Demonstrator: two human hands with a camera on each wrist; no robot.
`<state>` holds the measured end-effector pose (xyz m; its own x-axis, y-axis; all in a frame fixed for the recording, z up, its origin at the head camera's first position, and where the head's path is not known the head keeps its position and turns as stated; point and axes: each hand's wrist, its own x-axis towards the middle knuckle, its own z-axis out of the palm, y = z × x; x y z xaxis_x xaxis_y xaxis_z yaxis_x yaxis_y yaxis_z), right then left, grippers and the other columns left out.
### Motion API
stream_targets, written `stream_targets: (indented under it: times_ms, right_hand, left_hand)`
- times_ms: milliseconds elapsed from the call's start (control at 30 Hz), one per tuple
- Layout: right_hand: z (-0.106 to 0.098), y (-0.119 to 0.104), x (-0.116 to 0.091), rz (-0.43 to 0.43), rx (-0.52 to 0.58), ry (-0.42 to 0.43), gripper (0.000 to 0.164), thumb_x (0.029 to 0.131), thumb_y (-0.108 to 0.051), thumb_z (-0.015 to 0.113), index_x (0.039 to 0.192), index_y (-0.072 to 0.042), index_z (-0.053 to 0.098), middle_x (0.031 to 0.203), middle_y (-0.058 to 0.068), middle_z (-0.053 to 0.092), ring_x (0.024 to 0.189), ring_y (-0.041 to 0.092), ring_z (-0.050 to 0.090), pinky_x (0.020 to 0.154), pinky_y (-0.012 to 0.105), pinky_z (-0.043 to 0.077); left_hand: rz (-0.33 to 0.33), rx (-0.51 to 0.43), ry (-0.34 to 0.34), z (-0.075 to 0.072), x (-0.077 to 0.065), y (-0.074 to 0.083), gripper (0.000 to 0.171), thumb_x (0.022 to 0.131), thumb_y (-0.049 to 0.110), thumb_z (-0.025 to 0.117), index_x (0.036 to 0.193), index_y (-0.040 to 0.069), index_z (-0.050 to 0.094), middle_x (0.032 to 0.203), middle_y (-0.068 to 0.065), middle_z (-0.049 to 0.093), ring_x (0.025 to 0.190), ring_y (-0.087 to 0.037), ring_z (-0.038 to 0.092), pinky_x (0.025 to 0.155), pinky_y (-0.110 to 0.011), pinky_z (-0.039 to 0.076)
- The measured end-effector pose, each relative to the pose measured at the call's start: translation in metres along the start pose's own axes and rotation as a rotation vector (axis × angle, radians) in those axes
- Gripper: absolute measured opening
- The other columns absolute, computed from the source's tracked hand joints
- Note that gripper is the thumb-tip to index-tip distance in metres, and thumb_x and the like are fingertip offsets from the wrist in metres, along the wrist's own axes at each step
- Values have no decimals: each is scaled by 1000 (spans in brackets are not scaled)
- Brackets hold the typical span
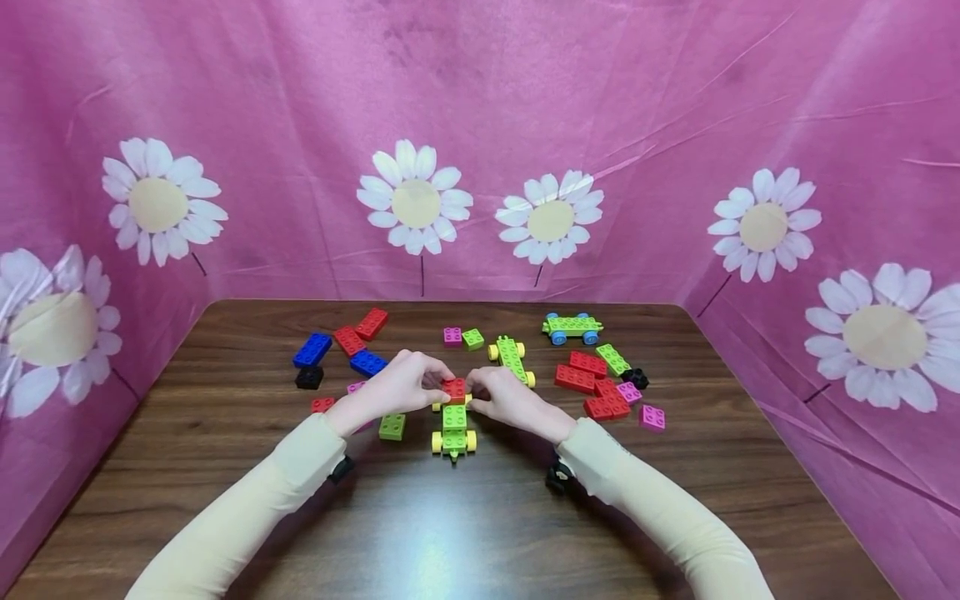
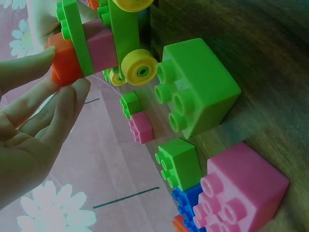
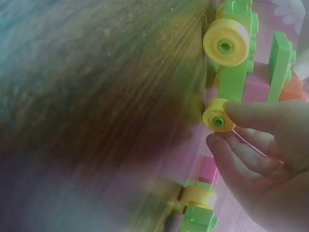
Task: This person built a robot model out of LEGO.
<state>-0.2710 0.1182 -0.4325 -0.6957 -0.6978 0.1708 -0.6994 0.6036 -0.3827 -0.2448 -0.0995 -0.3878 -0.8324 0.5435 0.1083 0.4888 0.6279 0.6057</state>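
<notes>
A small toy car of building blocks sits in front of me, its green wheeled base on yellow wheels. Stacked on the base are a pink brick, a thin green plate and, topmost, a red brick. My left hand pinches that red brick between thumb and fingers. On the other side, my right hand holds a yellow wheel at the car's far end between thumb and forefinger. Part of the car's far end is covered by the hands in the head view.
Behind my right hand stands another green base with yellow wheels; a blue-wheeled one is farther back. Red bricks and pink ones lie right. Blue bricks, a black brick and a green brick lie left.
</notes>
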Motion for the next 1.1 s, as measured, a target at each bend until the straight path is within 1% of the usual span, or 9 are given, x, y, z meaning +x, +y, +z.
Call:
stream_targets:
  times_ms: [133,267,500,700,833,933,1100]
  right_hand:
    - [0,0,0,11,5,-9,14,85,-8,75,98,-5,70,93,7,74,86,16,69,79,29,58]
    - [0,-1,0,22,15,-14,14,85,-7,75,98,-4,70,93,8,74,87,17,70,79,29,58]
    - [1,-1,1,27,17,-10,14,85,-6,74,98,-3,70,94,9,75,88,18,71,80,29,58]
    - [0,-2,0,3,11,15,14,84,-5,74,97,-2,69,93,10,75,87,19,72,79,29,59]
    - [-1,-3,-2,-4,3,13,14,84,-5,74,96,-3,69,93,10,75,87,19,72,79,29,59]
    - [-1,-4,-1,-3,3,9,14,85,-6,74,97,-3,69,93,9,75,88,19,71,80,29,59]
    - [-1,-5,-2,3,2,9,14,85,-6,74,97,-4,68,94,9,74,88,19,71,80,30,59]
  left_hand:
    - [-23,-45,2,0,-2,0,22,85,15,77,105,5,76,100,-9,78,87,-19,75,77,-32,61]
    - [-20,-84,6,0,-4,-2,23,86,15,77,106,4,75,99,-10,78,88,-19,75,77,-31,61]
    - [-5,-84,-4,0,-3,-4,24,87,16,76,108,3,75,100,-11,77,88,-20,75,76,-30,61]
    - [-17,-95,-5,0,-4,-5,26,88,17,75,109,2,74,103,-11,77,89,-20,75,75,-29,60]
    - [-48,-108,-18,1,-4,-6,27,88,18,75,111,4,74,105,-11,77,91,-20,75,77,-29,61]
    - [-59,-113,-23,0,-4,-7,28,88,19,75,112,4,74,105,-11,77,91,-19,75,77,-30,61]
    - [-34,-122,-19,-1,-5,-9,27,88,18,75,110,3,74,103,-11,77,90,-19,74,75,-30,61]
